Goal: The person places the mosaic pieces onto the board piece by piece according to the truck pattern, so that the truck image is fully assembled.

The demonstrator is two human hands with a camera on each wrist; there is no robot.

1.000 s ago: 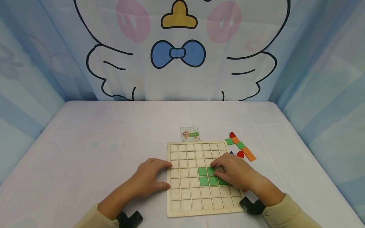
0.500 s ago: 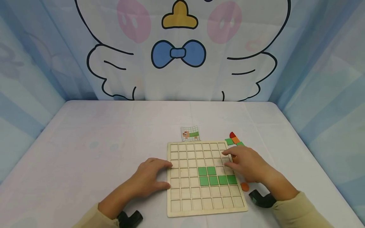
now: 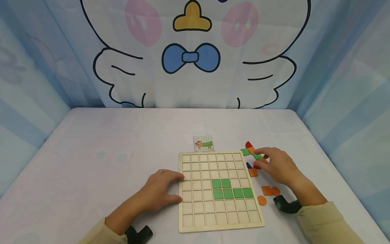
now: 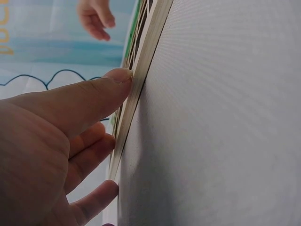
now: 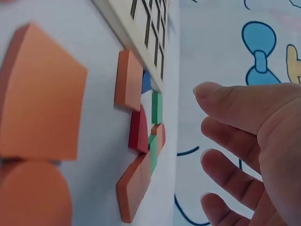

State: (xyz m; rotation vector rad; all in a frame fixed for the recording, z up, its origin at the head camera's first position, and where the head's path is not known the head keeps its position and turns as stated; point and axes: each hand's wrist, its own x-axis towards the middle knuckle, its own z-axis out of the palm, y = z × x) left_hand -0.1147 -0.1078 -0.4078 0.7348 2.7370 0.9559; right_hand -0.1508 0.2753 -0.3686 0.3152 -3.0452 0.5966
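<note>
A wooden grid board (image 3: 201, 205) lies on the table with several green square tiles (image 3: 228, 193) set in two rows of its cells. My left hand (image 3: 159, 189) rests against the board's left edge; in the left wrist view the thumb (image 4: 106, 89) and fingertips touch the rim. Beyond the board's right side, my right hand (image 3: 278, 166) hovers over loose pieces, nearest a green tile (image 3: 257, 157) and a red piece (image 3: 257, 166). The right wrist view shows its fingers (image 5: 230, 174) spread apart, holding nothing, above a row of orange, green and red pieces.
A small printed card (image 3: 203, 143) with a gridded picture lies behind the board. Nearer pieces right of the board include an orange square (image 3: 266, 190) and an orange disc (image 3: 261, 200). A blue piece (image 3: 248, 165) sits by the board's edge. A cartoon-printed curtain (image 3: 190, 84) stands behind the table.
My right hand has left the green tiles on the board and moved right and away to the loose pieces. The lower green row's right end is now uncovered. My left hand stays put.
</note>
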